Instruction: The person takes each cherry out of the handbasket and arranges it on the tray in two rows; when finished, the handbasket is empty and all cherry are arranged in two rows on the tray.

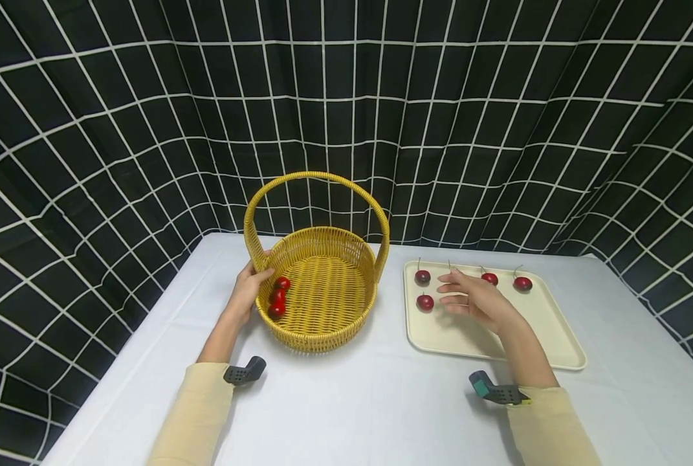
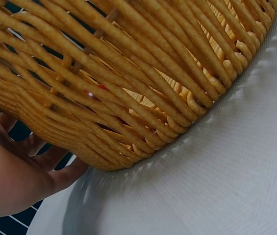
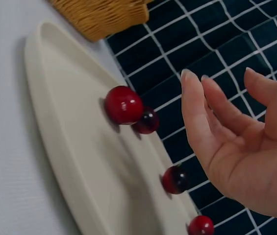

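Note:
My left hand holds the yellow wicker basket at its left side, by the foot of the arched handle, with the thumb over the rim. In the left wrist view, fingers curl around the basket's woven wall. Three red cherries lie together inside the basket along its left wall. Over the cream tray, my right hand hovers with loosely bent fingers and nothing between them. Dark red cherries with stems lie on the tray near its left and far edges. One stem shows behind the right fingers, its cherry hidden.
A white cloth covers the table. Behind and beside it hang black curtains with a white grid. The basket's tall handle arches above its bowl, and the tray stands to the right, a short gap away.

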### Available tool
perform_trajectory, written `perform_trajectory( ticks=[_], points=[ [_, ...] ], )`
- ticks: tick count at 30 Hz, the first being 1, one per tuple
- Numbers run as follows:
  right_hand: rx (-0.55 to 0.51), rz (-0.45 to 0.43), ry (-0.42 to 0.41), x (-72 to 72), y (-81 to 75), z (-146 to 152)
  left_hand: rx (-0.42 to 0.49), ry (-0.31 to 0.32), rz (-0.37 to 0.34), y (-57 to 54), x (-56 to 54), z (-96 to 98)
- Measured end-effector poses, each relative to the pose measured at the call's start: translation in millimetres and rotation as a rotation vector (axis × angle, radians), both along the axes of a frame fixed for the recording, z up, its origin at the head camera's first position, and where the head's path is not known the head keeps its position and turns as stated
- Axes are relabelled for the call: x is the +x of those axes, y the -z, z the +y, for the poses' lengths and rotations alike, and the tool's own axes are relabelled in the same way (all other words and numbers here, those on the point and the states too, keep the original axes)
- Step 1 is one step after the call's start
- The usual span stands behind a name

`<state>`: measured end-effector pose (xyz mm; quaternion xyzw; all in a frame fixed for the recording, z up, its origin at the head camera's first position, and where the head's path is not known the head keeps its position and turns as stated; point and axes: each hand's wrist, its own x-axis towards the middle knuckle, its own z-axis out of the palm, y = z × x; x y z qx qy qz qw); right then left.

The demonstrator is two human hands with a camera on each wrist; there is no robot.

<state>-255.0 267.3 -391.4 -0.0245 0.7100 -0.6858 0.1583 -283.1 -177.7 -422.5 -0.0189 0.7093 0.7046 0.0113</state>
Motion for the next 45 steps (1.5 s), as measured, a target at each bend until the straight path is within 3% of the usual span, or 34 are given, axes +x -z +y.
perform_trajectory(
  ticks=[10, 24, 30, 37, 45],
  points=[
    [-0.181, 0.034, -0.119, 5.1, -16.6, -3.1, 0.000, 0.001, -0.007, -0.5, 3.2, -1.6],
    [-0.156, 0.140, -0.269, 17.6, -34.4, -25.4, 0.005, 0.003, -0.016, 1.7, 0.5, -3.4],
    [-0.130, 0.137, -0.301, 23.8, -37.7, -38.0, 0.016, 0.009, -0.057, -5.8, 4.2, -1.0],
    [-0.129, 0.129, -0.342, 25.9, -37.8, -55.5, -0.015, -0.003, -0.013, 2.1, 0.6, -0.9],
    [-0.143, 0.139, -0.373, 25.1, -35.1, -68.6, 0.008, 0.005, -0.046, 0.4, -2.2, -2.0]
  ],
)
